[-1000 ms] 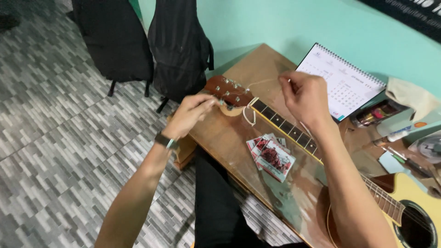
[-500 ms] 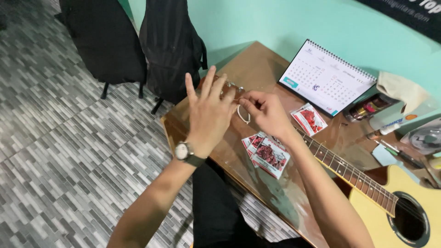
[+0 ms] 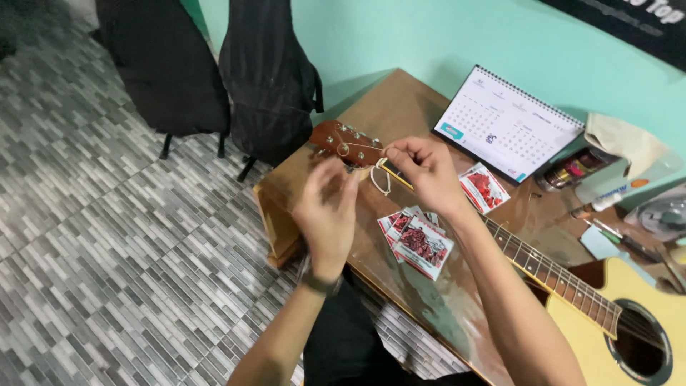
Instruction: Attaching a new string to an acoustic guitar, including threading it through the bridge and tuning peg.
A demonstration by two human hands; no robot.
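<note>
An acoustic guitar lies across a brown wooden table (image 3: 400,107), its reddish headstock (image 3: 344,144) at the far left corner and its pale body (image 3: 629,322) at the lower right. My right hand (image 3: 425,171) pinches a thin guitar string (image 3: 381,179) near the nut, where the string curls into a small loop. My left hand (image 3: 326,214), blurred and wearing a wristwatch, hovers just below the headstock with its fingers partly curled; whether it grips the string is unclear.
Red and white string packets (image 3: 418,239) lie beside the neck, another packet (image 3: 484,187) further back. A white desk calendar (image 3: 507,125) stands against the turquoise wall. Two black guitar bags (image 3: 268,78) lean at the back left. Small tools and clutter (image 3: 614,200) fill the right side.
My left hand dropped from over the headstock to below it, uncovering the tuners. My right hand kept hold of the string by the nut. The view shifted slightly.
</note>
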